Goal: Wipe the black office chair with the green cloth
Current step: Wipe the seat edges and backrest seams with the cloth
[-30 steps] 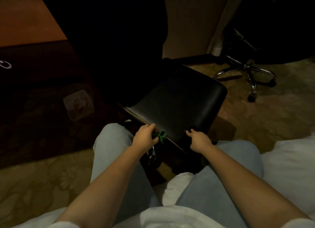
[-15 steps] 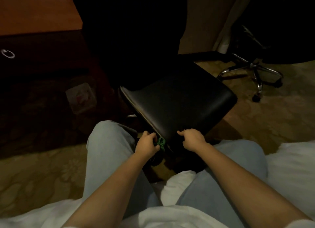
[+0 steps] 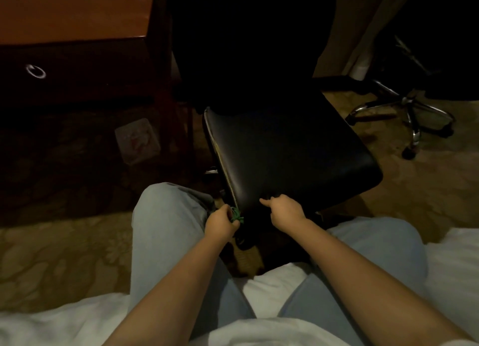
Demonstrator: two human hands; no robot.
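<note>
The chair [image 3: 285,151] stands right before our knees, and our two hands meet it at its near corner. Our left hand [image 3: 220,224] is curled into a fist at that corner, its grip pinching the cloth [image 3: 236,214], a small green bunch that shows only between the fingers and the seat's edge. The cloth touches the corner where the pale seam of the seat runs down. Our right hand [image 3: 285,211] rests just beside it on the near edge of the seat, fingers curled over the rim and gripping it, the forefinger pointing left. The seat is glossy black and tilted toward us, with its dark back rising behind. Our legs in light trousers lie either side of the corner, on a white bed [image 3: 453,268]. A wooden cabinet [image 3: 77,68] stands at the far left, and a second chair base [image 3: 412,112] with chrome legs at the far right, well apart, on patterned carpet [image 3: 51,255].
</note>
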